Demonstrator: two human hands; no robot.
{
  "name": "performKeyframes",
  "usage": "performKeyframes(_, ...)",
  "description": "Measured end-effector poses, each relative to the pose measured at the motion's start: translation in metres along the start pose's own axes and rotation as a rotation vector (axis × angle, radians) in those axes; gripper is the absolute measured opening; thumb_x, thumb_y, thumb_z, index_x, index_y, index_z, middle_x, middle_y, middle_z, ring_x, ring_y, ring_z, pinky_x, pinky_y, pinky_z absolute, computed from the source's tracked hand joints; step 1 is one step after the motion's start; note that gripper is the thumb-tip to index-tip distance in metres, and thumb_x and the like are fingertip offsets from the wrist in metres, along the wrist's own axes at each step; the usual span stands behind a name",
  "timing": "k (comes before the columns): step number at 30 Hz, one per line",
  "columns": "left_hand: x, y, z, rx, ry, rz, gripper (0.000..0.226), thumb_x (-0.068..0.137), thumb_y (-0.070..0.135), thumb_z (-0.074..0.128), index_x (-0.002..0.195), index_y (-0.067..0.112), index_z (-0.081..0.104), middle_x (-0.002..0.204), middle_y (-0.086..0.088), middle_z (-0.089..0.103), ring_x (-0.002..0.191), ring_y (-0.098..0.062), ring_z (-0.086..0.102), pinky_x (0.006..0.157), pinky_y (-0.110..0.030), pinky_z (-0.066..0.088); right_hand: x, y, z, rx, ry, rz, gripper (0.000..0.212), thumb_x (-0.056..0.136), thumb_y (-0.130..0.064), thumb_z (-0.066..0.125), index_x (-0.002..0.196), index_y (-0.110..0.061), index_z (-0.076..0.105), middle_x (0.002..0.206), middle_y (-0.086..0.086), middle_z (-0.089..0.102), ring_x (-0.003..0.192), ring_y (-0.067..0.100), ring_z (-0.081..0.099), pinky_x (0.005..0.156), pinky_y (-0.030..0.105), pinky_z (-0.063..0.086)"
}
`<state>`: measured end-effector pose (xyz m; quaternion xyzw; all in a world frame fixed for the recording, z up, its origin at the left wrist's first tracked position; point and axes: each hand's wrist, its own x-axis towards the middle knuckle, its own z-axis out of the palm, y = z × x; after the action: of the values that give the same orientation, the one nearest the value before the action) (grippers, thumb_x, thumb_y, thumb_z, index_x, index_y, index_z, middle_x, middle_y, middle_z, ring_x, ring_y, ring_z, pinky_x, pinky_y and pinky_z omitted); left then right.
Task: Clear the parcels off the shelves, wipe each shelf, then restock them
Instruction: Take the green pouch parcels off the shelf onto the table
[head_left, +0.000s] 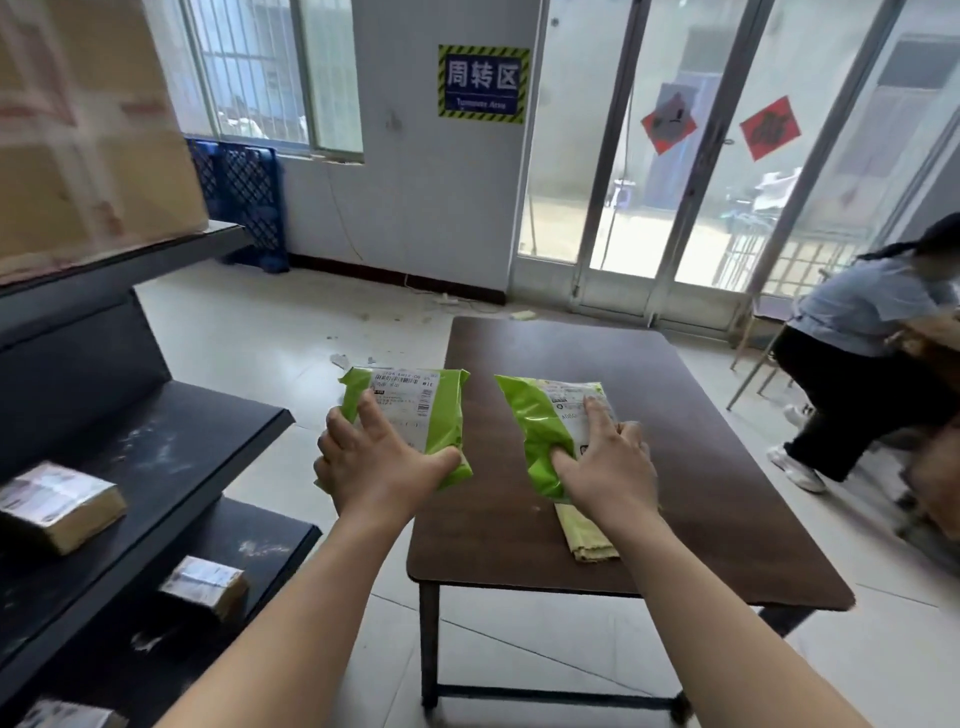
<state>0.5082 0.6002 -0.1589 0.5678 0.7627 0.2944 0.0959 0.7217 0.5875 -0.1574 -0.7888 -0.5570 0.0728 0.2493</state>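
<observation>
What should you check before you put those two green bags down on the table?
1. Left hand holds the left green parcel firmly: ok.
2. Right hand holds the right green parcel firmly: ok.
3. Bare room on the table: ok.
4. Left green parcel fully over the table: not ok, it hangs past the left edge.
5. Yellow cloth out of the way: not ok, it lies under the right hand.
6. Shelves all cleared: not ok, brown boxes remain.
</observation>
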Motion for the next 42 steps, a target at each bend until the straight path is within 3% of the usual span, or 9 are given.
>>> performKeyframes(21, 0.198, 0.035, 0.222, 0.121, -0.16, 0.003, 0.121, 0.051, 0.074, 0.066, 0.144, 0.02, 0.011, 0.144, -0.019, 0.021, 0.13, -0.037, 0.026, 0.106, -0.048, 0.027, 0.22, 0.033, 0.152, -0.155, -0.092, 0.157, 0.084, 0.083, -0.055, 0.057, 0.151, -0.03, 0.015, 0.127, 0.012, 0.039, 0.114, 0.033, 0.046, 0.098, 0.04, 0.038)
performKeyframes(42, 0.251, 0.001, 0.437, 0.202, -0.272, -0.178, 0.126, 0.049, 0.075, 0.067, 0.144, 0.025, 0.002, 0.147, -0.017, 0.013, 0.132, -0.038, 0.022, 0.109, -0.051, 0.024, 0.326, 0.119, 0.332, -0.197, -0.216, 0.148, 0.085, 0.085, -0.054, 0.056, 0.152, -0.032, 0.008, 0.134, 0.01, 0.028, 0.114, 0.029, 0.04, 0.101, 0.042, 0.033)
